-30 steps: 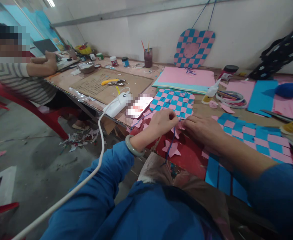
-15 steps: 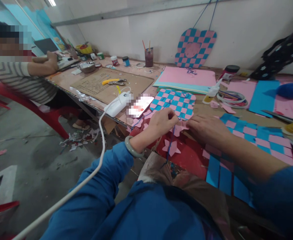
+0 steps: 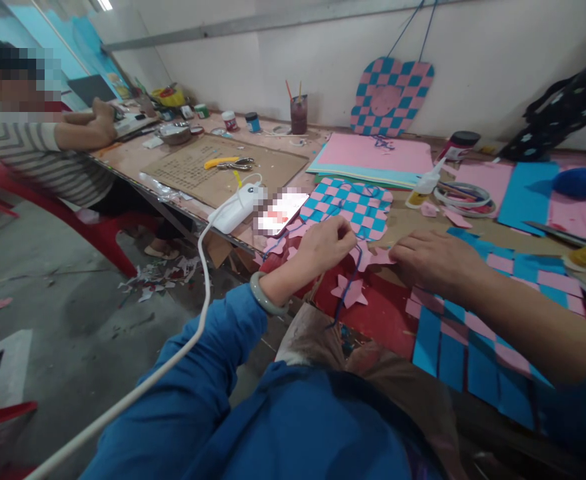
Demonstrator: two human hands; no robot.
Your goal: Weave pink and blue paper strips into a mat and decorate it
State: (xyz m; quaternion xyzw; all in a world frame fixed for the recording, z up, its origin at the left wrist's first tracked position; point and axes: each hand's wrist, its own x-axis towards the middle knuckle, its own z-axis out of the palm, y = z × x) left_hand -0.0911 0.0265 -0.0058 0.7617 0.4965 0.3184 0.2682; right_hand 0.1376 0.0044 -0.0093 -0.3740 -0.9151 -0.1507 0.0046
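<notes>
My left hand (image 3: 329,241), with a bangle at the wrist, is closed in a pinch at the blue yarn (image 3: 343,297), whose end hangs toward my lap. My right hand (image 3: 425,259) is closed at the tip of a pink paper star (image 3: 383,256); its fingertips are partly hidden. Below the hands a loose pink star (image 3: 351,292) rests on the red surface beside the yarn. More pink stars lie along the string left of my left hand. Just beyond is a pink-and-blue woven paper piece (image 3: 355,207) with yarn across it.
A phone (image 3: 281,212) and a white device (image 3: 239,203) with a thick cable lie left. Pliers (image 3: 229,163) rest on cardboard. A glue bottle (image 3: 423,185), stacked pink paper (image 3: 373,155) and another woven sheet (image 3: 537,272) surround my hands. A person in stripes sits far left.
My right hand has moved right, away from my left hand, and pink paper now shows between them. The hanging yarn and loose star have shifted slightly. My left hand stays put.
</notes>
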